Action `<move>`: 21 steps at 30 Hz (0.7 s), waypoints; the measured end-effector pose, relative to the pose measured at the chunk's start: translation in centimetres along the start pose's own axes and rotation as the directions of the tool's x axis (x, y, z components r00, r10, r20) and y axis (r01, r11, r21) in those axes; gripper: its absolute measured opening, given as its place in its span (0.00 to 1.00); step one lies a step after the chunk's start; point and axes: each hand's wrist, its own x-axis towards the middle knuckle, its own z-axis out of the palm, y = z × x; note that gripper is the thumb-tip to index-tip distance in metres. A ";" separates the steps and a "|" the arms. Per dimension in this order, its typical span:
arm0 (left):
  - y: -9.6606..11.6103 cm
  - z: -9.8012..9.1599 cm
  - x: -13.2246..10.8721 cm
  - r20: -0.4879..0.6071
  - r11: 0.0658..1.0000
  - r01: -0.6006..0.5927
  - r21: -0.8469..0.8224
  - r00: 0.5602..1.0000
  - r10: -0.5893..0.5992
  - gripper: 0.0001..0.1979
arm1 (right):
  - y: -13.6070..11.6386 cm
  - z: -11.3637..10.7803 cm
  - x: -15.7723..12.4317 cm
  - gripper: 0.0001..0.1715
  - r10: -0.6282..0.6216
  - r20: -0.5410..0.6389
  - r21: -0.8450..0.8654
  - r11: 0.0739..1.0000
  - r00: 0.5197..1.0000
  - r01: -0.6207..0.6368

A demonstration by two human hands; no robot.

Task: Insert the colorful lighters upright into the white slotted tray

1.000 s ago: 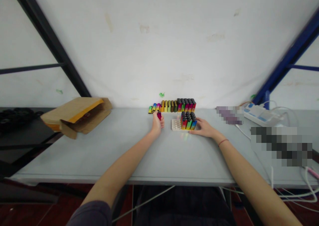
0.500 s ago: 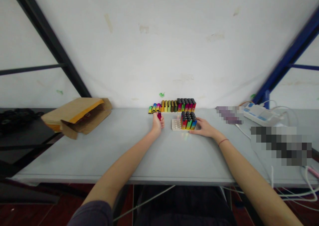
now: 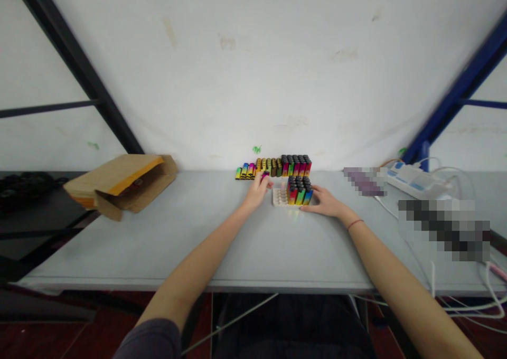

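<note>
Pinched in my left hand (image 3: pixel 258 189) is a shiny purple lighter (image 3: pixel 265 175), raised just left of a white tray (image 3: pixel 280 197). This tray has rows of round holes at its bare left end. Several rainbow-coloured lighters (image 3: pixel 300 191) with dark tops stand upright in its right part. My right hand (image 3: pixel 327 201) grips the tray's right end, thumb along the front edge, fingers partly hidden behind the lighters. Behind my left hand lie loose rainbow lighters (image 3: pixel 246 171) and a row of yellow-and-black ones (image 3: pixel 273 166). Another upright block of lighters (image 3: pixel 296 166) stands by the wall.
On the grey table (image 3: pixel 178 253), an opened brown cardboard package (image 3: pixel 119 177) lies at the left. To the right are a purple blurred object (image 3: pixel 364 181), a white power strip (image 3: pixel 415 182) and trailing white cables (image 3: pixel 432 280). A white wall (image 3: pixel 253 74) closes off the back.
My left hand has moved right and slightly away from me with the purple lighter, closer to the tray. My right hand stays at the tray's right end.
</note>
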 end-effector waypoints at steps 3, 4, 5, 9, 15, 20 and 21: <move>0.1 0.1 0.0 -0.003 0.974 -0.192 0.118 0.981 0.194 0.05 | -0.2 -0.2 -0.1 0.48 0.010 0.008 0.004 1.000 1.000 -0.010; 0.0 0.2 -0.1 0.008 0.968 -0.212 0.135 0.977 0.212 0.07 | -0.3 -0.2 -0.1 0.48 0.014 0.012 0.005 1.000 1.000 -0.014; 0.0 0.3 -0.1 0.023 0.966 -0.216 0.139 0.976 0.215 0.07 | -0.3 -0.2 -0.1 0.48 0.015 0.015 0.004 1.000 1.000 -0.015; -0.7 0.8 -0.1 0.098 0.962 -0.228 0.150 0.972 0.215 0.06 | -0.2 -0.2 0.0 0.49 0.006 0.016 0.001 1.000 1.000 -0.006; -1.4 1.0 0.2 0.162 0.938 -0.249 0.241 0.963 0.214 0.06 | 0.0 -0.1 0.0 0.49 0.008 0.023 -0.005 1.000 1.000 -0.007; -1.1 0.8 0.1 0.158 0.939 -0.244 0.244 0.965 0.209 0.14 | 0.0 -0.1 0.0 0.49 0.012 0.008 -0.007 1.000 1.000 -0.012; -1.1 0.8 0.1 0.157 0.939 -0.247 0.238 0.964 0.214 0.15 | -0.1 -0.1 0.0 0.49 0.008 0.003 -0.006 1.000 1.000 -0.008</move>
